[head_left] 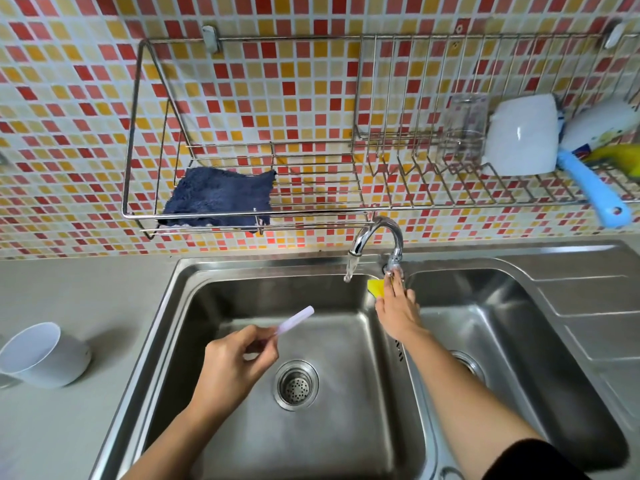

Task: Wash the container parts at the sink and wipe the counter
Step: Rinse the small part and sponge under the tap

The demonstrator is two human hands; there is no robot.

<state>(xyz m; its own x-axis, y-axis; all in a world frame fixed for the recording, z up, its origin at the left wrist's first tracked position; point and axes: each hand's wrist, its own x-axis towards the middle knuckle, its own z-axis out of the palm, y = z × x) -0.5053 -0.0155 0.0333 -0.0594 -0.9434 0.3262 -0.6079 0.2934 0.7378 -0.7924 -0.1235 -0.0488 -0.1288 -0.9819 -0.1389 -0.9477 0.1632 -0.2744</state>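
Observation:
My left hand [235, 358] is above the left sink basin [242, 306] and pinches a thin pale lilac container part [296, 320] that points up and to the right. Reaching to the divider between the basins, my right hand [396, 306] has straight fingers on a yellow sponge [375, 287] below the faucet [377, 244]. A white cup-shaped container [41, 355] lies tilted on the grey counter [86, 289] at the left.
A dark blue cloth [218, 199] lies in the wall-mounted wire rack [311, 209]. At the right, the rack holds a clear glass [465, 129], a white bowl [519, 133] and a blue-handled brush [592, 188]. The right basin [485, 306] adjoins a drainboard [595, 299].

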